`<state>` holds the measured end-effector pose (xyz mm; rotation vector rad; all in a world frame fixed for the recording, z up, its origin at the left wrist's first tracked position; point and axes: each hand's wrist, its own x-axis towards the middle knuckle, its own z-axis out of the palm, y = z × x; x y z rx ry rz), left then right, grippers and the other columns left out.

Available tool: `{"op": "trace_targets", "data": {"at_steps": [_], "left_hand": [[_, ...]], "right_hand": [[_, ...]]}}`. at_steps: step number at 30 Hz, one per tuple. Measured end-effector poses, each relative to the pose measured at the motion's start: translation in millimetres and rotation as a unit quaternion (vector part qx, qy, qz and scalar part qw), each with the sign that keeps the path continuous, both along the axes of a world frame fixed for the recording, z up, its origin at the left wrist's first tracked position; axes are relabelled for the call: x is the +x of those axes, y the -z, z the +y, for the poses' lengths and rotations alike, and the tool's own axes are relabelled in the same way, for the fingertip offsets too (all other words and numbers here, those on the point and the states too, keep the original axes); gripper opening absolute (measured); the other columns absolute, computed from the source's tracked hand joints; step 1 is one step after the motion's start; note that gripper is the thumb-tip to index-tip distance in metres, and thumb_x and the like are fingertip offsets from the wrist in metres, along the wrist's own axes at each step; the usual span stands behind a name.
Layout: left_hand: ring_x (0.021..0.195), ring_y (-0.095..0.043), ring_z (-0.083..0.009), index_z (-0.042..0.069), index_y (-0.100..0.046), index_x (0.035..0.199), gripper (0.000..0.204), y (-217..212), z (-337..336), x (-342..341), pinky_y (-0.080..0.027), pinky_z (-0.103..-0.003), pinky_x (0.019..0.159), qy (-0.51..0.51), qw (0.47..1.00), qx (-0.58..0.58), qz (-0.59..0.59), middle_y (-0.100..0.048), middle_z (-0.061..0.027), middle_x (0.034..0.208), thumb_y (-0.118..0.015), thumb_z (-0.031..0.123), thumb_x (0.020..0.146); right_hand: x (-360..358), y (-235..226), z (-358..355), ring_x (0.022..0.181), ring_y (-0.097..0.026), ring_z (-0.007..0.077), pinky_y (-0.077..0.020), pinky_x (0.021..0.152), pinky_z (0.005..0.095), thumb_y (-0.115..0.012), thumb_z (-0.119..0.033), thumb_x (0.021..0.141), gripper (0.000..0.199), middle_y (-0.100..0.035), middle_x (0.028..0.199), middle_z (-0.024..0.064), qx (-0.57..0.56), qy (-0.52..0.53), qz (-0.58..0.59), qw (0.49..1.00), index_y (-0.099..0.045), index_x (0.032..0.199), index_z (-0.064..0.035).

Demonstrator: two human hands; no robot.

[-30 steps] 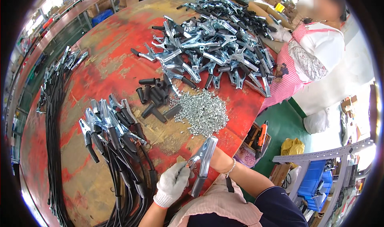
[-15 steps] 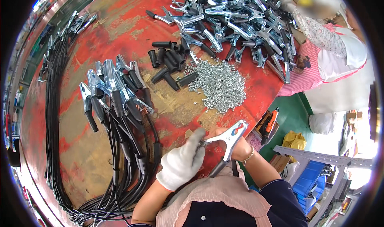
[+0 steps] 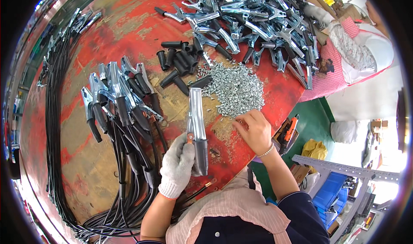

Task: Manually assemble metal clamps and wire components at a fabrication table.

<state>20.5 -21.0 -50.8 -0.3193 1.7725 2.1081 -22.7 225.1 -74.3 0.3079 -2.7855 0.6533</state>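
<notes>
My left hand, in a white knit glove, is closed around a silver metal cable clamp with black handle sleeves. The clamp points away from me, its jaws upward in the picture. A copper-coloured piece shows on its side by the gloved fingers. Below that hand, a black cable's copper ring lug is visible near the table edge. My bare right hand is at the near edge of a heap of small silver fasteners. Its thumb and forefinger form a pinch; whatever is between them is too small to make out.
Black sleeves lie left of the fasteners. Many loose clamps are piled at the far right. Clamps on black cables lie at the left, beside a long cable bundle. Another person's sleeved arm is at the far right.
The clamp has turned from slanting across both hands to pointing away in my left hand. My right hand has come out from behind it to the fastener heap.
</notes>
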Motion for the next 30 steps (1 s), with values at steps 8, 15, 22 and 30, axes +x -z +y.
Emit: {"op": "trace_targets", "data": {"at_steps": [8,15,22,30], "left_hand": [[0.071,-0.061,-0.0118,-0.003,-0.048,0.130,0.036,-6.5,4.3,1.4,-0.051,-0.024,0.063,0.011,1.000,-0.012,-0.012,-0.064,-0.0073,0.089,-0.045,0.018,0.102],[0.057,-0.057,-0.0079,0.000,-0.048,0.132,0.037,-23.9,2.8,-2.1,-0.049,-0.023,0.050,0.033,0.999,-0.006,-0.022,-0.062,-0.0054,0.080,-0.046,0.013,0.098],[0.061,-0.055,-0.0064,0.000,-0.051,0.130,0.035,-32.9,3.5,-5.3,-0.048,-0.023,0.053,0.049,0.997,-0.001,-0.059,-0.061,-0.0032,0.080,-0.047,0.013,0.097],[0.058,-0.060,-0.0101,-0.004,-0.047,0.132,0.039,-26.8,2.8,-1.9,-0.052,-0.026,0.052,0.050,0.997,-0.009,-0.055,-0.065,-0.0081,0.079,-0.047,0.013,0.097]], "right_hand": [[-6.7,-1.4,-4.3,0.073,-0.060,0.0245,-0.0490,0.065,0.0355,-0.075,-0.018,0.077,0.012,-0.058,0.079,0.0047,-0.004,-0.033,-0.008,0.999,-0.069,0.086,-0.0120],[-11.3,-7.8,-4.3,0.066,-0.060,0.0223,-0.0495,0.060,0.0325,-0.078,-0.015,0.074,0.013,-0.061,0.077,0.0046,-0.001,-0.053,-0.026,0.998,-0.072,0.084,-0.0095],[0.3,-43.8,-38.5,0.068,-0.062,0.0201,-0.0485,0.060,0.0293,-0.083,-0.006,0.066,0.021,-0.063,0.077,0.0057,-0.196,-0.111,-0.025,0.974,-0.072,0.084,-0.0103],[-1.6,-45.5,-76.2,0.066,-0.058,0.0193,-0.0450,0.057,0.0305,-0.082,-0.001,0.064,0.025,-0.062,0.076,0.0049,-0.213,-0.181,0.011,0.960,-0.075,0.086,-0.0098]]}}
